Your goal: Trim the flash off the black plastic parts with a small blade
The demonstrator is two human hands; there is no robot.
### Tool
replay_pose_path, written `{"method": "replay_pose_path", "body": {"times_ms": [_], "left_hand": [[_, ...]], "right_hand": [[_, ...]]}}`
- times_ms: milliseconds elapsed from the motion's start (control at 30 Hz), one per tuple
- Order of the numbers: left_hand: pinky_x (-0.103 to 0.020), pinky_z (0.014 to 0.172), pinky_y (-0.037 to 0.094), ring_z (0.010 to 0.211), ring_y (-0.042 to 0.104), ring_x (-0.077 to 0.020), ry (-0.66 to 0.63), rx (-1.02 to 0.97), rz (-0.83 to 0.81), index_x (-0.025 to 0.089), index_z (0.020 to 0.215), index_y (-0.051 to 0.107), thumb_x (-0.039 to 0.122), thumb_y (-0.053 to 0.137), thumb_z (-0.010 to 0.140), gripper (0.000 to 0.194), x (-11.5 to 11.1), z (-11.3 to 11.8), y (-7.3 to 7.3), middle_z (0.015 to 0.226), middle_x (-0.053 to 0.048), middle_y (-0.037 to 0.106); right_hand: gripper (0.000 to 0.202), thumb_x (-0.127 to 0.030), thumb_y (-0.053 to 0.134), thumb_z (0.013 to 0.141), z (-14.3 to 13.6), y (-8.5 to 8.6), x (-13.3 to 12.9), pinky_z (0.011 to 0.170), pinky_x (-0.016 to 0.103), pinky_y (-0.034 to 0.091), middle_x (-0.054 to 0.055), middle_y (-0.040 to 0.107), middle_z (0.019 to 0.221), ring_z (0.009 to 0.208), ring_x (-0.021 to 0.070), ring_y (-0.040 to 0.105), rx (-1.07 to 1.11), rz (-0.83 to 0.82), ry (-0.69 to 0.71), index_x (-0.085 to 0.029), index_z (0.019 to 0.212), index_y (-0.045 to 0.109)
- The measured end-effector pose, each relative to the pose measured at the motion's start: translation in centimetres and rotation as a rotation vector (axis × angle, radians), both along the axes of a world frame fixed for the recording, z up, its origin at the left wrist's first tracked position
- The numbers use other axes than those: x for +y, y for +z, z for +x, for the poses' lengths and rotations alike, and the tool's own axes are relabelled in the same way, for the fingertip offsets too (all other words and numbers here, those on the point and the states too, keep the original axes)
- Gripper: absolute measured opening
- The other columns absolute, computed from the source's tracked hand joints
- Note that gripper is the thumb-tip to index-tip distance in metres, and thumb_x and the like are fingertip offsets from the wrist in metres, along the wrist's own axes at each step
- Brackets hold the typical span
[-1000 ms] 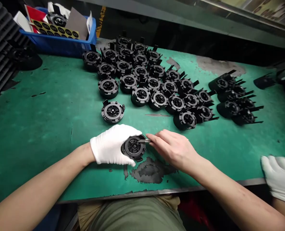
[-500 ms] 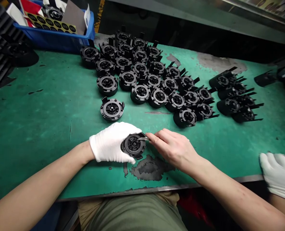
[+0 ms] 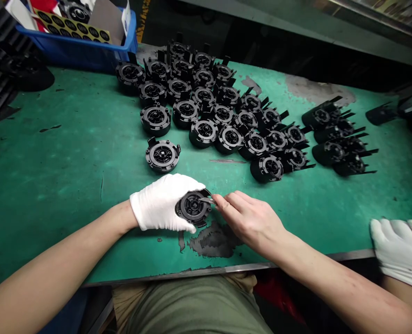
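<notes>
My left hand (image 3: pixel 166 202), in a white glove, grips a round black plastic part (image 3: pixel 193 207) by its left side, thumb and fingers around the rim. The part's ribbed face is turned up. My right hand (image 3: pixel 252 220) is bare and closed on a thin metal tool (image 3: pixel 207 200), whose pointed tip lies over the part's face, right of its centre. Most of the tool's handle is hidden in the fingers. Just beyond my left hand, a similar black part (image 3: pixel 162 155) rests on the green table (image 3: pixel 70 185).
Several black parts (image 3: pixel 203 132) stand grouped across the table's middle, with another cluster (image 3: pixel 329 153) to the right. A blue bin (image 3: pixel 84 56) with sticker sheets is at the back left. Another person's gloved hand (image 3: pixel 402 250) rests at the right edge.
The tool appears slightly more tilted over the part, and my right hand sits a little lower. My left hand keeps its grip. The other person's gloved hand has shifted slightly left in view.
</notes>
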State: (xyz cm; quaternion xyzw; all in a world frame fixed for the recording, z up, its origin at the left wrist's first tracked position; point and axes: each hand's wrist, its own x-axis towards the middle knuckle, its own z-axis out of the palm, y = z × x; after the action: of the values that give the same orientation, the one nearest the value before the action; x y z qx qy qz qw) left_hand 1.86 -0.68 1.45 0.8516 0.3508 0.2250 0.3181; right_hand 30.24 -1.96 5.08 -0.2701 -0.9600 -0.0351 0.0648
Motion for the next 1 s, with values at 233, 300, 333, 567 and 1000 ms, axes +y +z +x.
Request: {"method": "replay_pose_path", "body": {"times_ms": [233, 300, 333, 567, 1000], "left_hand": [[-0.049, 0.109, 0.054, 0.121, 0.070, -0.0369, 0.019, -0.012, 0.035, 0.017, 0.139, 0.061, 0.067, 0.093, 0.066, 0.094, -0.3, 0.2, -0.2, 0.130, -0.016, 0.072], [-0.051, 0.109, 0.055, 0.121, 0.070, -0.0379, 0.050, -0.013, 0.069, 0.016, 0.140, 0.059, 0.071, 0.091, 0.064, 0.099, -0.6, 0.5, -0.2, 0.129, -0.017, 0.072], [-0.052, 0.109, 0.055, 0.121, 0.069, -0.0387, 0.067, -0.004, 0.083, 0.015, 0.142, 0.058, 0.073, 0.090, 0.064, 0.103, -0.9, 0.6, -0.1, 0.130, -0.018, 0.071], [-0.053, 0.104, 0.056, 0.120, 0.069, -0.0396, -0.039, 0.175, 0.050, 0.016, 0.153, 0.046, 0.068, 0.086, 0.072, 0.105, -1.6, 1.1, 0.8, 0.140, -0.018, 0.067], [-0.048, 0.094, 0.059, 0.109, 0.075, -0.0361, -0.038, 0.234, -0.037, 0.024, 0.128, 0.063, 0.058, 0.079, 0.078, 0.063, -1.4, 1.8, 1.4, 0.123, -0.011, 0.075]], "right_hand": [[0.023, -0.020, 0.056, 0.108, 0.4, 0.1, -0.1, 0.058, 0.032, 0.036, 0.003, 0.060, 0.083, 0.072, 0.0176, 0.052, 0.072, -0.051, -0.041, -0.011, 0.129, 0.061], [0.027, -0.021, 0.056, 0.109, 0.8, 0.5, -0.2, 0.061, 0.030, 0.040, 0.004, 0.063, 0.089, 0.076, 0.0169, 0.057, 0.105, -0.078, -0.110, -0.013, 0.134, 0.061], [0.029, -0.021, 0.056, 0.109, 0.9, 0.7, -0.3, 0.062, 0.029, 0.041, 0.004, 0.064, 0.091, 0.076, 0.0165, 0.058, 0.113, -0.096, -0.149, -0.014, 0.136, 0.060], [0.049, -0.016, 0.047, 0.109, 0.4, 1.3, -3.9, 0.070, 0.032, 0.052, 0.007, 0.062, 0.098, 0.081, 0.0199, 0.060, 0.197, -0.413, -0.253, -0.013, 0.158, 0.041], [0.050, -0.014, 0.047, 0.109, 0.1, 0.9, -5.9, 0.076, 0.034, 0.057, 0.009, 0.067, 0.108, 0.087, 0.0199, 0.065, 0.241, -0.527, -0.313, -0.022, 0.158, 0.041]]}}
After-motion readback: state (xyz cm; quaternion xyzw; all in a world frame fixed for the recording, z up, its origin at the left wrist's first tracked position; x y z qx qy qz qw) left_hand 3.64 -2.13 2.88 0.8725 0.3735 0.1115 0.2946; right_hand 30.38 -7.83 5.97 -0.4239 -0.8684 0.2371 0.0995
